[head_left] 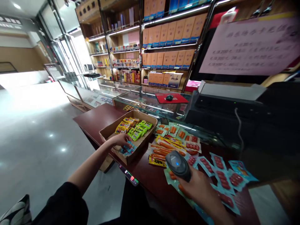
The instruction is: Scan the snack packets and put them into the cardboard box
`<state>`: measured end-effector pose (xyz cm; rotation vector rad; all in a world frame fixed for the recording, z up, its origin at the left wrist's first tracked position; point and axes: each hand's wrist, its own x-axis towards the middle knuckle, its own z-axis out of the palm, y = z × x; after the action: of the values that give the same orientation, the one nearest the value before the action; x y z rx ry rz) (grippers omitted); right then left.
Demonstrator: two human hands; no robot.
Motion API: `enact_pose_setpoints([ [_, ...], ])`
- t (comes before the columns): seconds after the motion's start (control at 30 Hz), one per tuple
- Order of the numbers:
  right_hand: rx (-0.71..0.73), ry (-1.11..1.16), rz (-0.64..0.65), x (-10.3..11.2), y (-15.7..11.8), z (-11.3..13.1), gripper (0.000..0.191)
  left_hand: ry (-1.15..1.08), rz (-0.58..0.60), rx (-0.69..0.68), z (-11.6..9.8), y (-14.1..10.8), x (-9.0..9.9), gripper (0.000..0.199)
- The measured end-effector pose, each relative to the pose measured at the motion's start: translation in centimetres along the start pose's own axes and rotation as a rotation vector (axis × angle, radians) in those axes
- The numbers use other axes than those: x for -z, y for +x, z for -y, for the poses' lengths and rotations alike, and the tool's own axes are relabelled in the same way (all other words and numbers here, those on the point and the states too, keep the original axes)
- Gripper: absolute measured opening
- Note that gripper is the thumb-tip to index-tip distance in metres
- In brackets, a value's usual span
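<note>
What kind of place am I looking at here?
Most likely a small shop, seen from its counter: orange boxes fill lit wall shelves, a glass display counter stands in front, and the right hand holds what looks like a barcode scanner near packaged sausages.

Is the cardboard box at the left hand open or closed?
Open: no lid covers the cardboard box, and green packets show inside.

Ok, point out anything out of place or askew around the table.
The phone sits slanted at the front edge of the table, an odd spot; what supports it is unclear. The red snack packs at right lie at loose angles. No spill shows.
</note>
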<state>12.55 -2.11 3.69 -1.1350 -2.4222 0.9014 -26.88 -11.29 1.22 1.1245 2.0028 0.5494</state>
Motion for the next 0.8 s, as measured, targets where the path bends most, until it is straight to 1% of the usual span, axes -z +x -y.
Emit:
enact_pose_setpoints([
  [0.13, -0.007, -0.012, -0.029, 0.0, 0.1, -0.4, 0.031, 0.264, -0.119, -0.063, -0.9, -0.6, -0.2, 0.034],
  [0.17, -0.004, -0.02, -0.046, 0.1, 0.0, -0.4, 0.029, 0.33, -0.158, -0.076, -1.2, -0.9, -0.1, 0.032],
  [0.23, 0.007, -0.025, -0.074, 0.5, -0.2, -0.3, 0.027, 0.446, -0.242, -0.091, -2.1, -1.5, -0.2, 0.032],
  [0.33, 0.005, -0.02, -0.112, 1.6, -1.0, -0.8, 0.027, 0.531, -0.329, -0.123, -4.4, -2.2, -0.9, 0.037],
  [0.4, -0.007, -0.019, -0.14, 2.3, -1.8, -1.6, 0.027, 0.516, -0.359, -0.164, -6.7, -2.7, -2.0, 0.038],
  [0.5, -0.043, -0.007, -0.19, 3.6, -3.3, -3.4, 0.029, 0.424, -0.369, -0.26, -10.7, -2.9, -4.8, 0.038],
  [0.63, -0.114, 0.05, -0.263, 5.5, -5.8, -5.6, 0.031, 0.3, -0.325, -0.437, -15.9, -2.2, -10.2, 0.039],
  [0.7, -0.151, 0.088, -0.295, 6.4, -7.2, -6.4, 0.034, 0.262, -0.27, -0.502, -18.1, -1.5, -13.3, 0.038],
  [0.8, -0.231, 0.109, -0.334, 7.3, -9.1, -7.4, 0.034, 0.243, -0.138, -0.584, -20.9, -0.8, -17.9, 0.034],
])
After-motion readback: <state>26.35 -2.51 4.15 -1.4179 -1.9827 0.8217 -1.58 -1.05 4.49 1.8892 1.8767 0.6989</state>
